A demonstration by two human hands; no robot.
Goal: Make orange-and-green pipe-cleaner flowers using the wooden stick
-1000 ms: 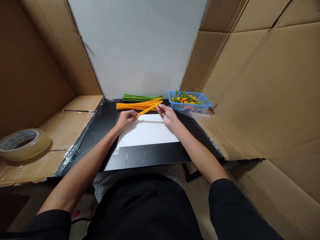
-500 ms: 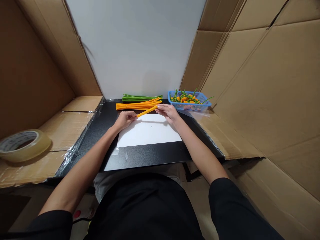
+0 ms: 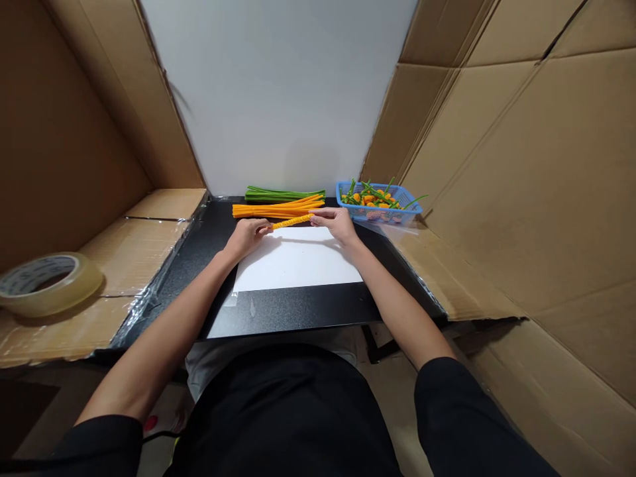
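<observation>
A twisted orange-yellow strand (image 3: 291,222) stretches between my two hands, above the far edge of a white sheet (image 3: 301,262). My left hand (image 3: 251,236) pinches its left end, and my right hand (image 3: 334,223) holds its right end between the fingertips. The strand tilts slightly up to the right. Just behind it lies a bundle of straight orange stems (image 3: 271,210), with a bundle of green stems (image 3: 283,195) farther back.
At the back right, a blue basket (image 3: 348,211) holds orange pieces with green stems. A roll of clear tape (image 3: 82,285) lies on cardboard at the left. Cardboard walls (image 3: 536,165) flank the black table (image 3: 298,310), with a white panel (image 3: 283,86) behind.
The right end of the strand has come down a little with my right hand, so the strand is closer to level. The whole view has shifted slightly.
</observation>
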